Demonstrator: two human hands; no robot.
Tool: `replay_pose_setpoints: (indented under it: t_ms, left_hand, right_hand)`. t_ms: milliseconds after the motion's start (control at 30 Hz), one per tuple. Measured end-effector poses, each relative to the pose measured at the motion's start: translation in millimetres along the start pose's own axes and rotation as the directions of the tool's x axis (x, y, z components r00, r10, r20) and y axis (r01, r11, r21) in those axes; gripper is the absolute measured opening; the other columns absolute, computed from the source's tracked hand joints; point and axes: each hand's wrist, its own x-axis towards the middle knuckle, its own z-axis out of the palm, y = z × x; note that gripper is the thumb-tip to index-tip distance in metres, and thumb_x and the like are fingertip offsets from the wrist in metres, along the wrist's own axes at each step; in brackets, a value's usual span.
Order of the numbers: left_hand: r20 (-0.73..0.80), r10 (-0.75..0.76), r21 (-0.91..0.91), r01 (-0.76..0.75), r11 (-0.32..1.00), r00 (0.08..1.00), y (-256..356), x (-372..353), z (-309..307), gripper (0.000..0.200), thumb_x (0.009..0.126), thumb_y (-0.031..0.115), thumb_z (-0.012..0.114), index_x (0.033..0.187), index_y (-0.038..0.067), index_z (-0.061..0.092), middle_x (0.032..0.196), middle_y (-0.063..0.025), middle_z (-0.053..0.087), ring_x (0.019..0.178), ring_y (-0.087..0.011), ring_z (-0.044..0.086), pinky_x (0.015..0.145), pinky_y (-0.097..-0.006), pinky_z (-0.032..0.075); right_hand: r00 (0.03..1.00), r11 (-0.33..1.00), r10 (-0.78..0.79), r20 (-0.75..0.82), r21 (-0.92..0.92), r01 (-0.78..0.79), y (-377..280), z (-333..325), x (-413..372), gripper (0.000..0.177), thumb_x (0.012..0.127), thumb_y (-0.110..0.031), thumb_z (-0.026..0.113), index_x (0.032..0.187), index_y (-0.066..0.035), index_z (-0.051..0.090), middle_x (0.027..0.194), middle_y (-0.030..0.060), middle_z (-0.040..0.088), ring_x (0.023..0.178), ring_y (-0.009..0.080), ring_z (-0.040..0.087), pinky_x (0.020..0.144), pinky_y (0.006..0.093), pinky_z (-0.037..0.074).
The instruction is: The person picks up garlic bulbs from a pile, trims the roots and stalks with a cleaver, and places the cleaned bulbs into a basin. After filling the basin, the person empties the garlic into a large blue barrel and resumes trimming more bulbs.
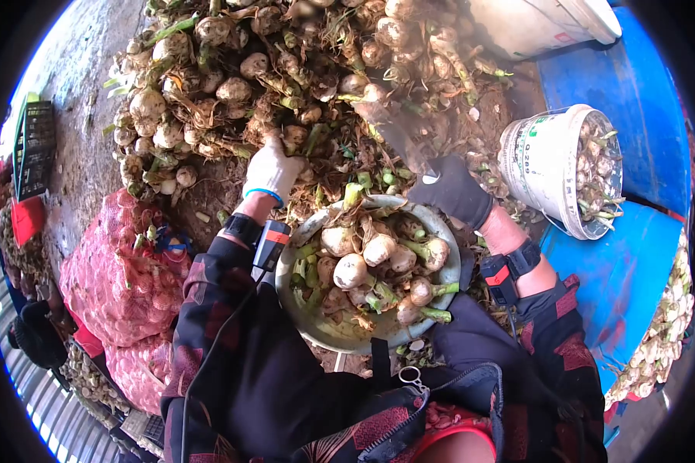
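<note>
My left hand (275, 171), in a white glove, is closed at the near edge of a heap of garlic (234, 90). Its fingers meet a brown, rooty garlic bulb (262, 122), partly hidden among the others. My right hand (453, 190), in a dark glove, grips a knife, whose broad, dirty blade (398, 139) points up and left toward the heap; its handle is hidden by the glove. Between my forearms sits a round metal basin (289, 287) holding garlic bulbs (350, 271) with short green stalks.
Pink mesh sacks (123, 266) of garlic stand at the left. To the right, a white bucket (539, 166) of small garlic pieces leans beside blue plastic barrels (618, 278). Another white bucket (533, 27) lies at the top right. Dry husks and cut stalks litter the ground.
</note>
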Motion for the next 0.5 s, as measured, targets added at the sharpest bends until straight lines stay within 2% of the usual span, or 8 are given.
replay_pose_setpoints:
  t_ms: [100, 133, 200, 267, 300, 433, 467, 500]
  left_hand:
    - [0.128, -0.196, -0.491, 0.234, 0.839, 0.972, -8, 2, 1, 0.063, 0.068, -0.003, 0.068, 0.125, 0.003, 0.043, 0.099, -0.0129, 0.061, 0.080, -0.0179, 0.061, 0.070, -0.0265, 0.052]
    - [0.127, 0.031, -0.793, 0.082, 0.604, 0.991, -13, -7, -6, 0.066, 0.068, -0.009, 0.062, 0.129, 0.004, 0.040, 0.105, -0.0113, 0.059, 0.087, -0.0186, 0.060, 0.070, -0.0244, 0.051]
    - [-0.266, 0.551, -0.795, -0.503, 0.339, 0.791, -24, -23, -6, 0.068, 0.067, -0.013, 0.057, 0.131, 0.003, 0.039, 0.109, -0.0121, 0.057, 0.092, -0.0210, 0.060, 0.071, -0.0254, 0.050]
    - [0.136, 0.367, -0.991, 0.129, 0.045, 0.920, 14, -53, -40, 0.070, 0.066, -0.015, 0.053, 0.132, 0.002, 0.037, 0.114, -0.0140, 0.056, 0.096, -0.0224, 0.059, 0.073, -0.0281, 0.050]
    - [0.144, 0.456, -0.988, 0.156, 0.011, 0.879, 22, -61, -50, 0.067, 0.067, -0.013, 0.053, 0.131, 0.001, 0.038, 0.118, -0.0133, 0.054, 0.097, -0.0226, 0.059, 0.075, -0.0286, 0.049]
    - [0.142, 0.558, -0.960, -0.024, 0.279, 0.817, 59, -82, -76, 0.054, 0.070, -0.007, 0.060, 0.122, 0.001, 0.046, 0.116, -0.0096, 0.056, 0.097, -0.0170, 0.058, 0.084, -0.0283, 0.045]
    - [0.288, 0.545, -0.808, -0.105, 0.580, 0.787, 67, -83, -87, 0.050, 0.072, -0.003, 0.064, 0.119, 0.002, 0.049, 0.111, -0.0085, 0.059, 0.097, -0.0166, 0.058, 0.086, -0.0293, 0.045]
    - [0.182, 0.670, -0.733, -0.355, 0.581, 0.719, 59, -77, -78, 0.051, 0.072, 0.004, 0.068, 0.119, 0.000, 0.047, 0.113, -0.0096, 0.058, 0.098, -0.0175, 0.058, 0.087, -0.0304, 0.045]
  right_hand:
    - [0.993, 0.992, -0.100, -0.057, -0.078, 0.096, -4, 0, -1, 0.029, 0.063, -0.023, 0.071, 0.067, 0.003, 0.059, 0.056, 0.0089, 0.057, 0.053, 0.0122, 0.051, 0.052, 0.0312, 0.043]
    - [0.989, 0.981, -0.135, -0.058, -0.148, 0.125, -8, -1, -2, 0.029, 0.063, -0.023, 0.071, 0.067, 0.003, 0.059, 0.055, 0.0110, 0.057, 0.052, 0.0120, 0.051, 0.052, 0.0317, 0.044]
    - [0.975, 0.961, -0.199, -0.094, -0.213, 0.176, -17, 2, -3, 0.026, 0.064, -0.023, 0.068, 0.068, 0.001, 0.060, 0.057, 0.0165, 0.057, 0.052, 0.0179, 0.056, 0.053, 0.0338, 0.045]
    - [0.867, 0.848, -0.458, -0.195, -0.390, 0.360, -25, 7, -3, 0.023, 0.064, -0.022, 0.067, 0.069, 0.000, 0.061, 0.060, 0.0187, 0.058, 0.054, 0.0275, 0.060, 0.053, 0.0353, 0.047]
    - [0.863, 0.839, -0.471, -0.181, -0.394, 0.375, -29, 8, -3, 0.020, 0.065, -0.021, 0.065, 0.071, -0.002, 0.062, 0.062, 0.0183, 0.059, 0.059, 0.0336, 0.060, 0.054, 0.0377, 0.048]
    - [0.903, 0.820, -0.424, -0.072, -0.453, 0.349, -51, 11, -12, 0.022, 0.066, -0.020, 0.065, 0.075, -0.001, 0.060, 0.069, 0.0180, 0.058, 0.061, 0.0365, 0.055, 0.054, 0.0397, 0.044]
    - [0.903, 0.822, -0.421, -0.080, -0.454, 0.343, -49, 11, -14, 0.022, 0.066, -0.020, 0.065, 0.075, -0.001, 0.060, 0.069, 0.0180, 0.058, 0.061, 0.0365, 0.055, 0.054, 0.0397, 0.044]
    - [0.859, 0.751, -0.509, -0.046, -0.512, 0.417, -46, 11, -13, 0.020, 0.066, -0.019, 0.065, 0.075, -0.002, 0.060, 0.068, 0.0173, 0.057, 0.061, 0.0359, 0.056, 0.054, 0.0399, 0.044]
